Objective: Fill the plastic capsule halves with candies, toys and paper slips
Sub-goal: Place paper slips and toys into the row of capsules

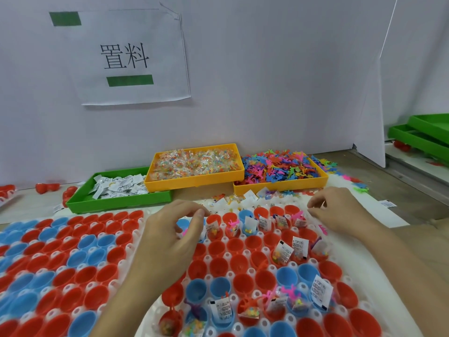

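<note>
Left hand hovers over red and blue plastic capsule halves in white holder tray, fingers curled; whether it pinches something, cannot tell. Right hand pinches small unclear piece beside far row; filled halves between hands.

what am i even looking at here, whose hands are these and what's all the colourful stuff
There is one picture, taken by a camera worn on a person's head, looking down at their own two hands. No machine is involved. In front lies a white holder tray packed with red and blue capsule halves; some near the hands already hold paper slips, candy and small toys. Behind it stand three bins: a green tray of paper slips, a yellow tray of wrapped candies and a yellow tray of small rubbery toys. The left hand hovers over the far row with curled fingers. The right hand seems to pinch something tiny; I cannot tell what.
</note>
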